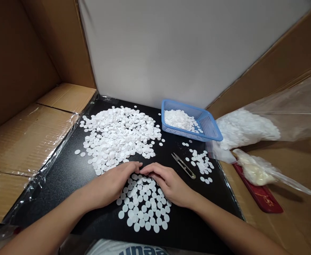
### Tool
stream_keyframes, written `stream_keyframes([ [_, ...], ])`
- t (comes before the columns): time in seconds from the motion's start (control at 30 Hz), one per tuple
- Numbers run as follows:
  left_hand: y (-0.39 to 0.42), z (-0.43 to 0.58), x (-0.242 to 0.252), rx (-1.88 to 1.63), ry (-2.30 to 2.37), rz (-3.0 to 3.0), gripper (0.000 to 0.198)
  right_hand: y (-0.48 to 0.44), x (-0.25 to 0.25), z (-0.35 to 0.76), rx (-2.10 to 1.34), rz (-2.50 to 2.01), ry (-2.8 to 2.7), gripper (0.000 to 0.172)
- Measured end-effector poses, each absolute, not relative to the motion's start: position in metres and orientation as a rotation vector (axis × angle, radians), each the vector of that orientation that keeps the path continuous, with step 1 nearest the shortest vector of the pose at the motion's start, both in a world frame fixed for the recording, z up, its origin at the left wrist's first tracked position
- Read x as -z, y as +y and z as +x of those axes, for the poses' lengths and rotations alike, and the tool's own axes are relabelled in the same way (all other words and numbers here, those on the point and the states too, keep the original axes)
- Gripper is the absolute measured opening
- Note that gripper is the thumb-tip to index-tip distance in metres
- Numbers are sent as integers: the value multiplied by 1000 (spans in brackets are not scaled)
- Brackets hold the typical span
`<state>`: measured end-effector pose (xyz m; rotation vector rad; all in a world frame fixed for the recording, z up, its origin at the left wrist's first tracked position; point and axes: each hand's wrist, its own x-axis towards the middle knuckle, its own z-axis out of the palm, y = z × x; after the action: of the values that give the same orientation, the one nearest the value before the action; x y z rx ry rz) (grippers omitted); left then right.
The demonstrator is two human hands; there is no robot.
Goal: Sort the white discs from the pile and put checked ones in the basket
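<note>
Many thin white round discs lie spread on the black tabletop close to my body. My left hand curves around their upper left side, its back towards me. My right hand curves around the upper right side, fingers bent and slightly apart. The index fingertips of both hands nearly meet at the far edge of this spread. Neither hand visibly grips a disc, though the undersides of the fingers are hidden. Just beyond my hands is a much larger heap of the same white discs.
At the back right stands a blue perforated basket partly filled with discs. Thread snips lie beside a small disc group. Further right are a clear bag of white pieces, a knotted plastic bag and a red case. Cardboard borders the left.
</note>
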<state>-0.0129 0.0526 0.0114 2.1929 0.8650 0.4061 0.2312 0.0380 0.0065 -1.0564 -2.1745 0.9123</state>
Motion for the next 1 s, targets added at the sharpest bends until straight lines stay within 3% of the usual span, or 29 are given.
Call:
stream_keyframes([
  [0.17, 50, -9, -11, -402, 709, 2381, 72, 57, 4, 233, -463, -1183, -2119, 20],
  [0.3, 49, -4, -15, -335, 585, 2472, 61, 74, 14, 227, -146, -1162, -2298, 16],
  [0.5, 48, -2, -21, -262, 461, 2435, 56, 84, 16, 220, 169, -1120, -2501, 25],
  [0.73, 63, -15, -17, -680, 989, 2383, 23, 67, 10, 220, -40, -972, -2462, 22],
  [1.0, 70, -15, -5, -598, 1189, 2342, 18, 52, 9, 224, -565, -1074, -2195, 14],
])
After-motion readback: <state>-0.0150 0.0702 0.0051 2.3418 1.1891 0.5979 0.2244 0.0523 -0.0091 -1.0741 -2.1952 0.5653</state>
